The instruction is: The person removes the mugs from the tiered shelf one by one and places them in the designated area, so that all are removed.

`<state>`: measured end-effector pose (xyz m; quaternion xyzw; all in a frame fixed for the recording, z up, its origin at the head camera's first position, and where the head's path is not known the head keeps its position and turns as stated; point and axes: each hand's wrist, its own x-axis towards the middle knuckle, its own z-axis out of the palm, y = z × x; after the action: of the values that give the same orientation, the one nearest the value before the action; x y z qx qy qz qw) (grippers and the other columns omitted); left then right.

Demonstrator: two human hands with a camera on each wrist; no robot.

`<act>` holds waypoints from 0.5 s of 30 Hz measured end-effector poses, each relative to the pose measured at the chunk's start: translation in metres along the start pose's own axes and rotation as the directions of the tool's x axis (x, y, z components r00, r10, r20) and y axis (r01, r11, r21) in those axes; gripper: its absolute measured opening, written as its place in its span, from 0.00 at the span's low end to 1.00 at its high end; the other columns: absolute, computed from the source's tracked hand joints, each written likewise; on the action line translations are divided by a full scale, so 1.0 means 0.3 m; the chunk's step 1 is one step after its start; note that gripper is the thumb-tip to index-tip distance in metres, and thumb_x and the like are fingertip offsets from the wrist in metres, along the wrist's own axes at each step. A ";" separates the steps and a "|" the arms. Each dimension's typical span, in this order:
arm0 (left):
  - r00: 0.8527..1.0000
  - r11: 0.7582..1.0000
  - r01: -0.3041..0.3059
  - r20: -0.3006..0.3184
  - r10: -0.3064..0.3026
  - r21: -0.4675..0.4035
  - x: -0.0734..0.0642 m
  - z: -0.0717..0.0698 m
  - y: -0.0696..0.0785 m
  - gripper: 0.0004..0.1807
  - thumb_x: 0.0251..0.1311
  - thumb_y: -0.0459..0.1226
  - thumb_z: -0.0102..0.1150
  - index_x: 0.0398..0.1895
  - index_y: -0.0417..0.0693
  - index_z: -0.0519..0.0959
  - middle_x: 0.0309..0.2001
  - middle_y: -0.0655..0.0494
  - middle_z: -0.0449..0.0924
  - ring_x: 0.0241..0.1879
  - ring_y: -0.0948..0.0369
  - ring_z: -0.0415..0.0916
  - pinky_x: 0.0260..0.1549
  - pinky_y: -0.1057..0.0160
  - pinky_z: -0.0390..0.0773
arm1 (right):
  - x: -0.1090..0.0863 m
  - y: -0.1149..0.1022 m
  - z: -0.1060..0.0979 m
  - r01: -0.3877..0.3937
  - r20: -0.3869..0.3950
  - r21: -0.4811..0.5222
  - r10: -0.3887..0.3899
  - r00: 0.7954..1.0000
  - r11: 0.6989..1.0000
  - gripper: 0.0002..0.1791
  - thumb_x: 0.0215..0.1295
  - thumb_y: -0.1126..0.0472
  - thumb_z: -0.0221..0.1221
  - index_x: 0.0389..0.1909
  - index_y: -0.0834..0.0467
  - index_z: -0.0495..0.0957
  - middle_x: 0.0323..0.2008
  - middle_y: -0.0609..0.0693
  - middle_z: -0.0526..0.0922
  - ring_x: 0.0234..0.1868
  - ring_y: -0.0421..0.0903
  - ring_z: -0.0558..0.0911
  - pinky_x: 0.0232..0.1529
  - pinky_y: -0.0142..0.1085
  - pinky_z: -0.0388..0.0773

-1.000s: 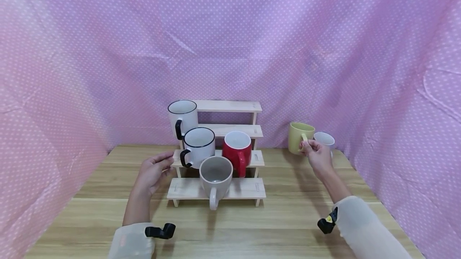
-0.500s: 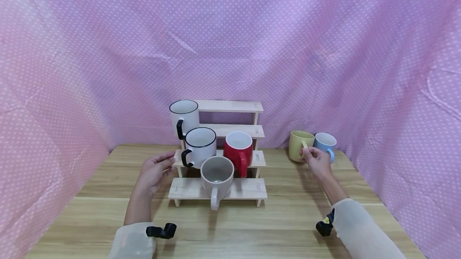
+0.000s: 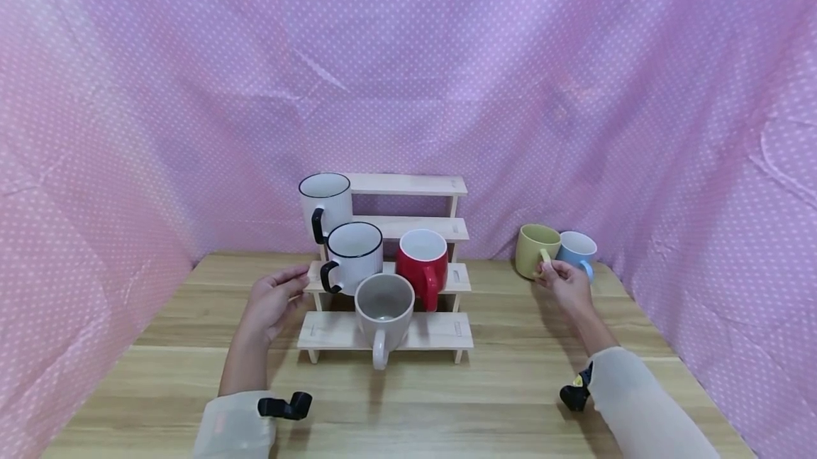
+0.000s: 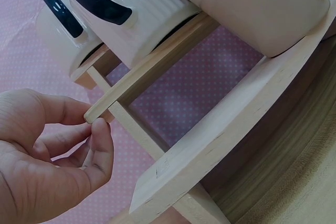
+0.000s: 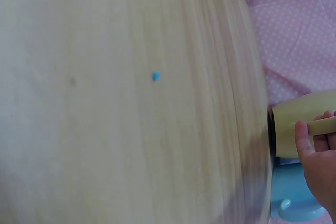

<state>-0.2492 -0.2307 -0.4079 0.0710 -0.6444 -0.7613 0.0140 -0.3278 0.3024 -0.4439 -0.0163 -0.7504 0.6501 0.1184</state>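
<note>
My left hand (image 3: 273,304) pinches the left end of one step of a wooden tiered rack (image 3: 319,331) between thumb and fingers. At the far right, my right hand (image 3: 568,289) holds the handle of a yellow-green mug (image 3: 531,250). That mug is upright on the table, right beside a light blue mug (image 5: 294,188), which the hand partly covers in the head view. On the rack stand two white mugs with black rims and handles, an upper one (image 3: 332,209) and a lower one (image 3: 356,269). A red mug (image 3: 415,274) and a grey mug (image 3: 383,317) share the lower steps.
The wood-grain table (image 3: 485,402) runs up to a pink dotted cloth (image 3: 408,76) behind and at both sides. A tiny blue spot (image 5: 155,76) shows on the tabletop in the right wrist view.
The yellow-green mug has come down onto the table and shifted slightly right, close to the blue mug, with my right hand still on its handle. My left hand keeps its place on the rack.
</note>
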 end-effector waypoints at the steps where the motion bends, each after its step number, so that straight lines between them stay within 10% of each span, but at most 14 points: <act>1: 1.000 1.000 0.000 0.001 0.000 -0.001 0.000 0.001 0.001 0.27 0.73 0.28 0.55 0.71 0.25 0.64 0.52 0.49 0.77 0.43 0.64 0.76 0.44 0.69 0.82 | 0.002 0.002 -0.001 -0.007 -0.005 0.007 0.007 1.000 1.000 0.22 0.79 0.64 0.53 0.60 0.81 0.69 0.43 0.53 0.84 0.43 0.36 0.85 0.53 0.35 0.84; 15: 1.000 1.000 0.009 -0.009 -0.009 -0.016 0.003 0.000 -0.002 0.25 0.72 0.27 0.54 0.69 0.27 0.67 0.48 0.55 0.76 0.42 0.64 0.76 0.41 0.71 0.82 | 0.023 0.025 -0.010 -0.125 0.016 0.131 0.124 0.992 0.983 0.21 0.78 0.63 0.55 0.59 0.78 0.72 0.44 0.49 0.80 0.53 0.44 0.79 0.66 0.46 0.74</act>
<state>-0.2499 -0.2308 -0.4086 0.0771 -0.6379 -0.7661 0.0138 -0.3348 0.3078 -0.4498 -0.0528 -0.7037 0.7045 0.0753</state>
